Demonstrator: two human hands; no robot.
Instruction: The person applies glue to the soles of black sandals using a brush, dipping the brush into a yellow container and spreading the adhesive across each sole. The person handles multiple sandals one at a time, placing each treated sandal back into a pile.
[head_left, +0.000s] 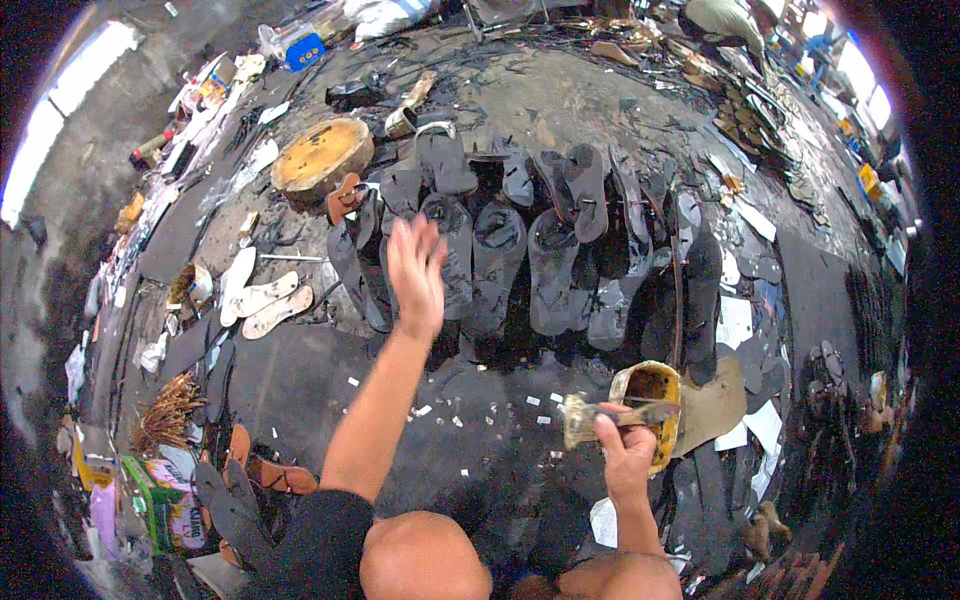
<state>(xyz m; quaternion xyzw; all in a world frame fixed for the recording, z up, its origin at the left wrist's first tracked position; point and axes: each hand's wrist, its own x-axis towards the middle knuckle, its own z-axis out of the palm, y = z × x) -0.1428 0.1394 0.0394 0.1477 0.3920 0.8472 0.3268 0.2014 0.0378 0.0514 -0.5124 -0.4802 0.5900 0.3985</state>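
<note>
Brown brush [583, 421] between right-hand fingers [606, 432]

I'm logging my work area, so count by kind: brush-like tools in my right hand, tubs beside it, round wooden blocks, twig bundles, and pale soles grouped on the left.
Brush-like tool: 1
Tub: 1
Round wooden block: 1
Twig bundle: 1
Pale soles: 3
Total: 7

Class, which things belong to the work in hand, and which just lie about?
Belonging, it seems:
pale, crusted brush-like tool, in the right hand
open oblong container with yellow walls, beside that hand
dark grey sandal soles, nearest the left hand

Probably lying about:
round yellow-brown wooden block
brown twig bundle
green printed carton
</note>
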